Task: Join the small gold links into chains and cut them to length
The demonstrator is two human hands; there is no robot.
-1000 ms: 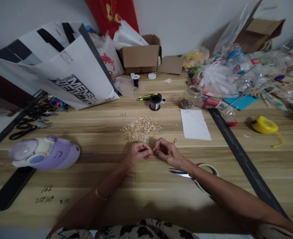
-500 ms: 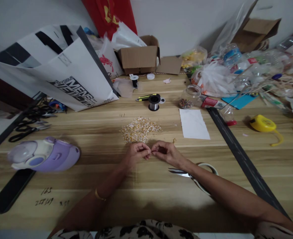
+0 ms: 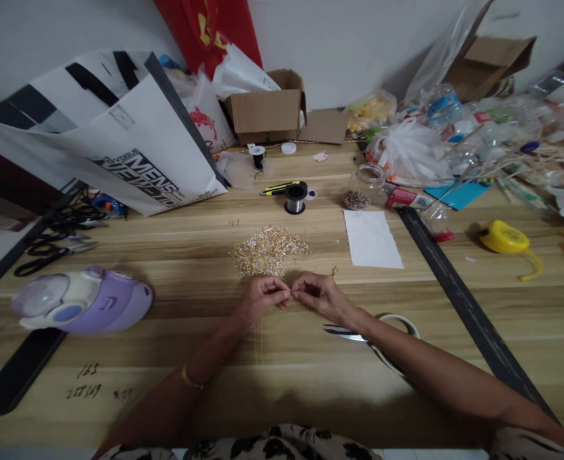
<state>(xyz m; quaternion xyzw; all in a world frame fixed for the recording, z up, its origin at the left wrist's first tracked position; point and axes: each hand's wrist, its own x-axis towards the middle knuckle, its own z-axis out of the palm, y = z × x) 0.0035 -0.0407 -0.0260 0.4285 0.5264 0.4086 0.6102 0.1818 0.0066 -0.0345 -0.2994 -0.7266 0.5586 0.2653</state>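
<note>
My left hand (image 3: 266, 295) and my right hand (image 3: 320, 295) meet fingertip to fingertip over the wooden table (image 3: 224, 383). Both are closed in a pinch; whatever lies between the fingers is too small to name. A thin pale thread or wire seems to hang below my left hand. Just beyond my fingers spreads a pile of small gold and silver pieces (image 3: 267, 249). A tiny gold piece (image 3: 334, 271) lies beside my right hand. Under my right forearm rests a pair of scissors (image 3: 346, 332), partly hidden.
Behind the pile stand a wire spool (image 3: 295, 198), a yellow-black cutter (image 3: 274, 189) and a jar of beads (image 3: 358, 191). White paper (image 3: 372, 239) and a tape measure (image 3: 504, 237) lie to the right. At left are a purple bottle (image 3: 114, 300) and a large paper bag (image 3: 119, 140).
My hands keep the same pinched pose at nearly the same spot. The view has shifted very slightly; nothing else has visibly moved.
</note>
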